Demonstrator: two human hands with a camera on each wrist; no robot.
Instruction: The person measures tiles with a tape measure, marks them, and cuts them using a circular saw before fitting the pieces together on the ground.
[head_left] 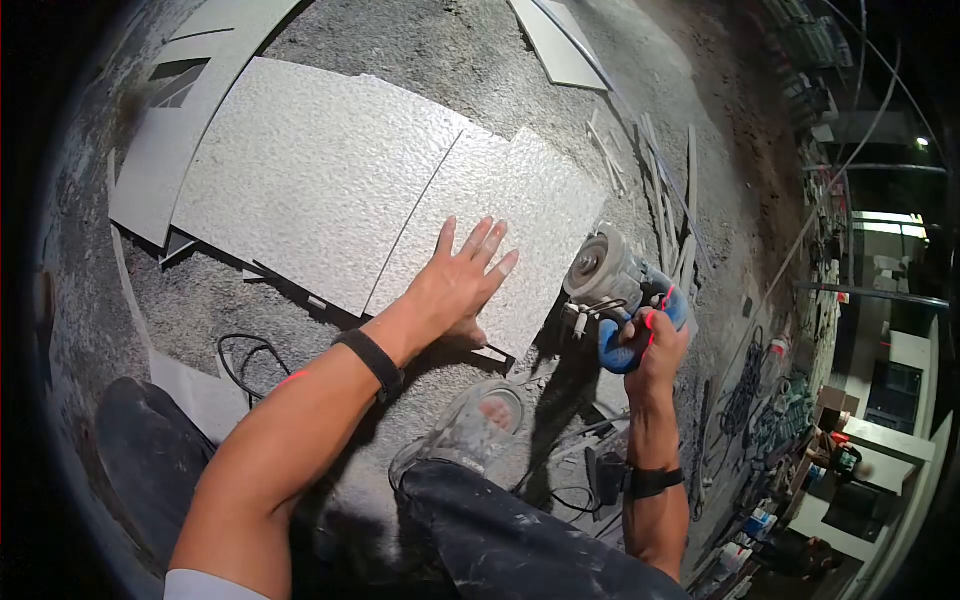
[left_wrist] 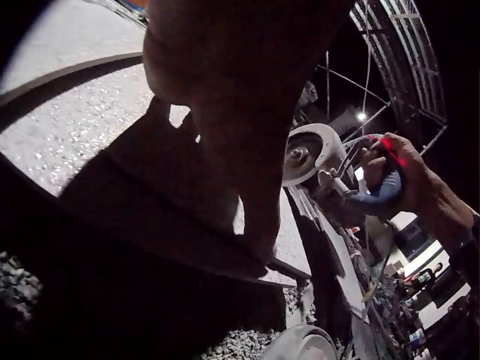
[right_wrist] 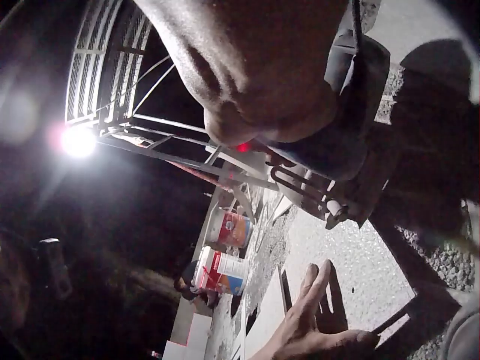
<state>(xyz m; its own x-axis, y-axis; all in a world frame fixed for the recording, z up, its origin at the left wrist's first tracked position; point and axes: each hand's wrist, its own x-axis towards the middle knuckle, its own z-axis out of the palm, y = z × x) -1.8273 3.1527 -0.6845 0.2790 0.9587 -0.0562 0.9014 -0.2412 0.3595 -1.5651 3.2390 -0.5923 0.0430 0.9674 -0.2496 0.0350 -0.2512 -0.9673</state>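
Observation:
My left hand (head_left: 465, 285) rests flat with spread fingers on a pale, rough-faced slab (head_left: 500, 200). Its thumb lies near the slab's front edge. Beside it, across a narrow dark seam, is a larger slab (head_left: 300, 170) of the same kind. My right hand (head_left: 655, 345) grips the blue handle of a dusty handheld circular saw (head_left: 600, 265), held just off the slab's right edge. The saw's round disc and hub face the slab. In the left wrist view, the saw's disc (left_wrist: 300, 154) shows past my dark left hand (left_wrist: 232, 97). The right wrist view shows my left fingers spread over the slab (right_wrist: 345, 251).
My shoe (head_left: 485, 415) stands close to the slab's front corner. Thin offcut strips (head_left: 655, 185) lie on the gravel beyond the saw. A black cable (head_left: 250, 350) loops at the left, and another slab (head_left: 565, 45) lies at the back. Paint buckets (right_wrist: 225, 270) stand farther off.

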